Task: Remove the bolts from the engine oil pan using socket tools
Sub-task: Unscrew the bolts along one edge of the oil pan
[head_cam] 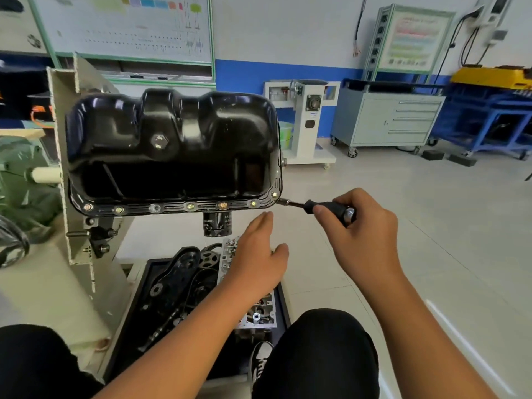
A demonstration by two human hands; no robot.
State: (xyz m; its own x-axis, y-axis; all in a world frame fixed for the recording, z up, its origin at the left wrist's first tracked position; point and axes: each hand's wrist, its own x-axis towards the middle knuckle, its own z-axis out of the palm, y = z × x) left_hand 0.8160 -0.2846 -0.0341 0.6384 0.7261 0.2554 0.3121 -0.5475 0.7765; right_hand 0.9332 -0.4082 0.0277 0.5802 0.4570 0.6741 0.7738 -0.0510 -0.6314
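A glossy black oil pan [172,145], dented into lobes, is seen at centre left of the frame, mounted on a beige engine stand [77,174]. A row of bolts [190,206] is set along its lower flange; one hole appears empty, though blur makes this uncertain. A socket driver [316,208] is gripped by the right hand [365,234], its tip placed at the flange's right corner. The left hand [256,254] is held flat with fingers straight, holding nothing, just below the flange. An oil filter [216,224] is seen beneath.
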